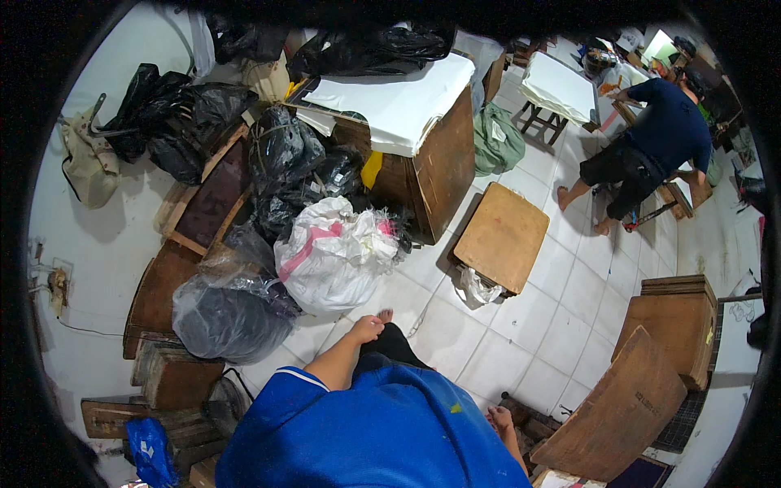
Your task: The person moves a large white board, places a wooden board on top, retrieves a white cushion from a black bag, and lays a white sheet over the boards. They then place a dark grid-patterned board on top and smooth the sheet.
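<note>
My left hand [368, 328] hangs in front of my body with its fingers curled in. No object shows in it. Just beyond it lies a full white woven sack [332, 259] with pink stripes, apart from the hand. My right hand [500, 419] is low at my right side, partly cut off by my blue shirt. Its fingers are too small and hidden to read. Beside that hand are dark wooden pieces [527, 423] on the floor and a large leaning brown board [617, 411].
Black plastic bags [281, 150] and a clear bag [232, 317] crowd the left. A wooden cabinet [443, 163] with a white top stands ahead. A low wooden stool [504, 236] sits on the tiles. Another person [663, 130] bends at the far right. Stacked boards [665, 325] stand right.
</note>
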Available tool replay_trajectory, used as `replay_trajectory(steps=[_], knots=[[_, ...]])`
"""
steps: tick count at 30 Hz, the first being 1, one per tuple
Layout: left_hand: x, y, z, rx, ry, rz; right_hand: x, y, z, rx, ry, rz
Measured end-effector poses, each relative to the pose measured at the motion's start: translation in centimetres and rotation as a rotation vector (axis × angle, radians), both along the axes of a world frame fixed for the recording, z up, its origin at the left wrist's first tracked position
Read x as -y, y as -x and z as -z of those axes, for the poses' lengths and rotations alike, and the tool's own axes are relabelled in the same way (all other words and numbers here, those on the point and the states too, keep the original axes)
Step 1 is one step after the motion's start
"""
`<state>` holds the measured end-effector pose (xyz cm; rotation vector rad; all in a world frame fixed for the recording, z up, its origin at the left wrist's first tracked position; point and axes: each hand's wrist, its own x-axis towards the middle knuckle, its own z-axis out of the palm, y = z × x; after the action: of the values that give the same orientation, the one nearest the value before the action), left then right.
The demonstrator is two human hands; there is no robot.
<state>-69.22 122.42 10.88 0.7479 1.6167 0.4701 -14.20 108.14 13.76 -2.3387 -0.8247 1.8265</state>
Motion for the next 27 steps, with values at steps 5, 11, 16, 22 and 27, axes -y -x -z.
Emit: replay_trajectory(steps=[5,11,16,22,27], knots=[[-11.3,7.3,1.4,-0.155,-0.31,-0.069,-8.0,3.0,0.3,0.079,0.015,0.067],[-31.6,17.7,-7.6,-0.349,-0.738,-0.207,-19.8,12.0,-2.5,0.013,-0.026,0.079],[-46.4,26.6,-15.4,-0.378,-0.886,-0.239,-32.2,22.1,-6.0,-0.046,-0.205,0.006],[-50.5,29.9,-15.4,-0.371,-0.835,-0.275,-46.7,36.3,-11.0,-0.225,-0.39,-0.312],[-40.7,26.6,-11.9,-0.168,-0.631,-0.36,-60.5,49.9,-15.9,-0.497,-0.625,-0.653]])
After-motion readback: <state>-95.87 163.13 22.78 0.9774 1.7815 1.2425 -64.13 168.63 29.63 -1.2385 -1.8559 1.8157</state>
